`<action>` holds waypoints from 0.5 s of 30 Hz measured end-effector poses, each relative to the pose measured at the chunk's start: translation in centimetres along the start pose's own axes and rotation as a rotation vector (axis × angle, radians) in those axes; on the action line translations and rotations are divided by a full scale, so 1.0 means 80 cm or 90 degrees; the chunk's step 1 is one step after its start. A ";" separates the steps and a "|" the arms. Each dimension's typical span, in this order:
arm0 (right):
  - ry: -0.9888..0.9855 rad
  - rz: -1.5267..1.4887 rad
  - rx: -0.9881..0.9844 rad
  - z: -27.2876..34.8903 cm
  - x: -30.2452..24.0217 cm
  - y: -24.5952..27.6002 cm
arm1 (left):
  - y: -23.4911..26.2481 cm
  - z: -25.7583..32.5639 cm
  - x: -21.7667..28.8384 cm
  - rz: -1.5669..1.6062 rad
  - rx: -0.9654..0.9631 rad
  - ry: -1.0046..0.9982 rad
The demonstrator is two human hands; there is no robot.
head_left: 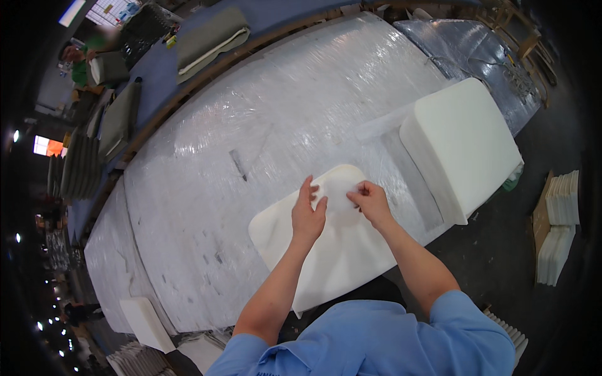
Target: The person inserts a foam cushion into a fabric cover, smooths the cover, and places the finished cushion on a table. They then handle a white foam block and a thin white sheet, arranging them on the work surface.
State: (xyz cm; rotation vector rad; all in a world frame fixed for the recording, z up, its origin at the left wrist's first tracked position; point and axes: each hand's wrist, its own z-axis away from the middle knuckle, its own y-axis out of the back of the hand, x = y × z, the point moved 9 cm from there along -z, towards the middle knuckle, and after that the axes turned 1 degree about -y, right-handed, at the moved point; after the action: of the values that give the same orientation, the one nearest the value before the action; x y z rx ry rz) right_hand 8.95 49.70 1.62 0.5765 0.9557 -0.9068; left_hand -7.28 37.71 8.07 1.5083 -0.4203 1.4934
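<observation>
A white foam pad (326, 250) is steadied flat on the wrapped counter (251, 144) by the left hand (308, 216), fingers spread. Thin film at its far edge is pinched by the right hand (371, 202), apparently to be pulled taut. A thicker foam block (467, 141) lies nearby.

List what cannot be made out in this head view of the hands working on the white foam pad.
- Near edge of the white foam pad: hidden by the forearms and blue shirt.
- What the right hand pinches: too small, fingers cover it.
- Left hand palm contact: hidden by its back.
- Stacked white pieces on the floor: dark, bent at the rim.
</observation>
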 end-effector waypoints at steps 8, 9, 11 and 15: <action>-0.115 0.058 0.092 -0.093 0.043 0.007 | -0.084 -0.045 -0.027 -0.220 -0.032 -0.175; -0.104 0.053 0.089 -0.093 0.044 0.005 | -0.094 -0.048 -0.035 -0.241 -0.034 -0.178; -0.079 0.046 0.087 -0.093 0.046 0.009 | -0.114 -0.055 -0.041 -0.279 -0.041 -0.188; -0.061 0.104 0.112 -0.098 0.045 0.025 | -0.136 -0.071 -0.045 -0.294 -0.056 -0.219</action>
State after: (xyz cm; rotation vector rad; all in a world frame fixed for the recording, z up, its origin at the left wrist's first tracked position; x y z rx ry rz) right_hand 8.17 55.26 -5.25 0.7431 0.7360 -0.8678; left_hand -2.80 46.31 -0.25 1.6587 -0.3036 0.8510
